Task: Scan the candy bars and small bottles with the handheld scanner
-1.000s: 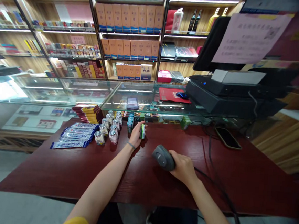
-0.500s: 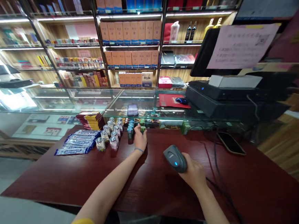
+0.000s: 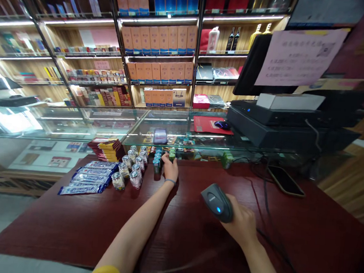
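Note:
My left hand (image 3: pixel 170 166) reaches far across the dark red counter (image 3: pixel 174 232) and its fingers close around a small green can (image 3: pixel 172 155) standing at the foot of the glass case. A row of blue-green cans (image 3: pixel 157 162) stands just to its left. My right hand (image 3: pixel 241 225) grips a black barcode scanner (image 3: pixel 217 202) with a blue light, held above the counter and pointing toward the cans.
Several small glass jars (image 3: pixel 131 171), blue wrapped packs (image 3: pixel 86 175) and red-yellow boxes (image 3: pixel 107 147) lie at the left. A phone (image 3: pixel 285 181) lies at the right by a black register (image 3: pixel 277 123). A glass display case (image 3: pixel 107 122) and stocked shelves stand behind.
My left hand moved forward with the green can and set it upright at the back of the counter. My right hand drew the scanner back and to the right.

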Available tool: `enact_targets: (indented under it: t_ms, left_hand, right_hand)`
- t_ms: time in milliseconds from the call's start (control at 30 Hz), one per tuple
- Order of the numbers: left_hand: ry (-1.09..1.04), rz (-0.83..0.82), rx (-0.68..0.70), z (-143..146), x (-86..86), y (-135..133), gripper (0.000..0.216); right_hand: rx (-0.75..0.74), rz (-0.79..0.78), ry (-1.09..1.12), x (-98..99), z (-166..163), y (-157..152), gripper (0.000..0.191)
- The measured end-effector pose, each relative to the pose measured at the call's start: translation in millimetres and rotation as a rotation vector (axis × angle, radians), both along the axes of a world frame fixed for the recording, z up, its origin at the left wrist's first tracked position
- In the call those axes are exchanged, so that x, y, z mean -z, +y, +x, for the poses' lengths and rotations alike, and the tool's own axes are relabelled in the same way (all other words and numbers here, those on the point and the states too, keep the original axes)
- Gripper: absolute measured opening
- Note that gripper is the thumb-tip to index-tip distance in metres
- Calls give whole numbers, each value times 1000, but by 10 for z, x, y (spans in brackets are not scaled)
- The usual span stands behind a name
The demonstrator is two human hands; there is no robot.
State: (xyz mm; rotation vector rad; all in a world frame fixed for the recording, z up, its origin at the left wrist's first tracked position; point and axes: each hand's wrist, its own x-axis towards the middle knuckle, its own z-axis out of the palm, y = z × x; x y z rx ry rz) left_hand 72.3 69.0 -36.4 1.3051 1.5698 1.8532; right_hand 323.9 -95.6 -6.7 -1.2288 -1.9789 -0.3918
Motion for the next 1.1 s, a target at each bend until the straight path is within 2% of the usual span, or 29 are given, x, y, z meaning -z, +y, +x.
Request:
enact_targets:
  t_ms: [167,300,400,500,600,667,800,1000,1100]
  left_hand:
    - [17,0,2,-8,77,50,37]
    - [82,30,-20,-22,79,15,56]
    - [206,127,-48,-17,1,-92,62]
    - [348,298,-40,29,-96,-215,53]
    - [435,428,14,161,-145,-275,42]
    - [453,433,82,320,-140,-270,42]
    - [392,318,232,802,-76,-193,50]
    - [166,121,412,1673,-13,-12,62]
    - [115,69,452,1969,-26,78,65]
  right_hand:
    - [9,17,-21,6,5,19,34]
    - [9,44,-49,25,21,51,33]
    - [64,86,-41,-10,70,62,33]
    - [129,108,-31,-105,193,64,26]
    - [313,82,-4,-193,411,67,24]
    - [385,66,-22,-208,593,63,29]
    - [485,8,-68,-153,962,18,33]
    - [526,-46,-117,-105,1388,-93,29]
    - [538,-57,-128,-103,1517,-116,29]
